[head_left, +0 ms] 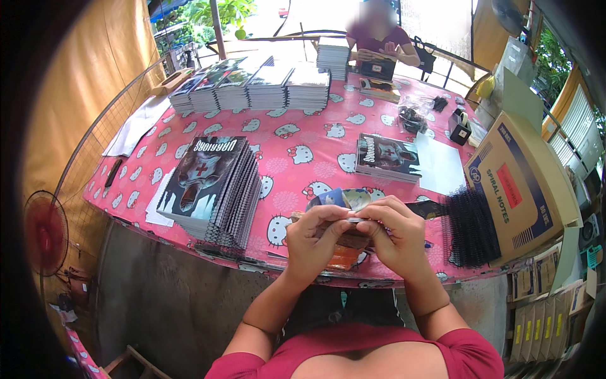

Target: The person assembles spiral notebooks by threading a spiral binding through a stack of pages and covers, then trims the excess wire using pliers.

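My left hand point(310, 243) and my right hand point(399, 239) meet in front of me, above the table's near edge. Thumbs and fingertips of both are pinched on a small, thin, pale-edged item point(353, 219), mostly covered by the fingers; its kind cannot be made out. Just beyond the fingertips shows a blue-and-cream printed piece point(338, 198). Beneath the hands lies an orange-and-brown block point(344, 256), partly hidden. To the left stands a tall stack of spiral notebooks point(208, 183) with dark illustrated covers. A shorter notebook stack point(386, 158) lies farther off, to the right.
Several notebook stacks point(271, 85) line the far side of the pink patterned table point(284, 151). At right, black spiral coils point(470, 224) lean against an open cardboard box point(514, 183). A tape dispenser point(459, 128) sits behind white paper point(440, 165). Another person point(379, 41) works across the table.
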`<state>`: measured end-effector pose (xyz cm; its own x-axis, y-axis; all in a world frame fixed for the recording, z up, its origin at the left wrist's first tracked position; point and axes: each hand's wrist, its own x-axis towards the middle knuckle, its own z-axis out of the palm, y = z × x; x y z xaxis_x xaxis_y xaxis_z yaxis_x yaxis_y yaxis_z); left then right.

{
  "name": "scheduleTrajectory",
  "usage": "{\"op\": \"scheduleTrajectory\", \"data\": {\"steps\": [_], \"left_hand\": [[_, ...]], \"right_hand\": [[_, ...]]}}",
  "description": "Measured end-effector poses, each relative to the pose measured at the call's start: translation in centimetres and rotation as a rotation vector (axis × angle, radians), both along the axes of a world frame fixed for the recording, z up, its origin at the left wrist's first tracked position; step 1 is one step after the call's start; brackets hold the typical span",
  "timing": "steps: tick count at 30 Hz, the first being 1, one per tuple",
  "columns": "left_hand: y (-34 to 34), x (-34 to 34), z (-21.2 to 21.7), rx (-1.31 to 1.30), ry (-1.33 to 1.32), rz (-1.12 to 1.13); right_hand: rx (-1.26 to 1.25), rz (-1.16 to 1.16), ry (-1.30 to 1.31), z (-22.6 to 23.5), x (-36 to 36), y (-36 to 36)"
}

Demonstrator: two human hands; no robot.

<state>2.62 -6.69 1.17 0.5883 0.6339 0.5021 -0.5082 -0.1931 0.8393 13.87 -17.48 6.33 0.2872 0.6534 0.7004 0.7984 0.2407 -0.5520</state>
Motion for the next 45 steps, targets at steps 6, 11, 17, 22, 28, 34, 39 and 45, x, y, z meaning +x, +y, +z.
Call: {"op": "scheduleTrajectory", "data": {"steps": [6,11,17,22,28,34,39,45], "left_hand": [[0.3,0.7,-0.7,-0.022,-0.086,-0.025],[1.8,0.6,1.7,0.58,0.051,0.031],[7.7,-5.2,6.2,0.306,-0.16,0.664],[18.1,-15.6,2.9,0.012,-0.201,1.062],[21.6,-16.7,-1.7,-0.003,0.004,1.143],[21.7,-14.3,-2.4,-0.128,-0.297,1.02],[23.3,-17.2,-3.8,-0.077,-0.163,1.016],[13.3,-16.8,3.3,0.298,-0.399,1.212]], "right_hand": [[0.014,-0.065,-0.109,-0.4,-0.4,0.2],[0.161,-0.172,-0.169,3.1,-3.3,-0.3],[0.39,0.004,-0.368,4.1,-3.3,0.3],[0.55,0.176,-0.232,5.2,-2.4,14.0],[0.116,0.135,0.256,-2.7,-0.9,29.0],[0.028,0.104,0.561,-4.7,-2.8,32.7],[0.028,0.132,0.124,-3.5,-0.9,30.5],[-0.278,-0.498,-0.119,-7.0,22.2,17.4]]}}
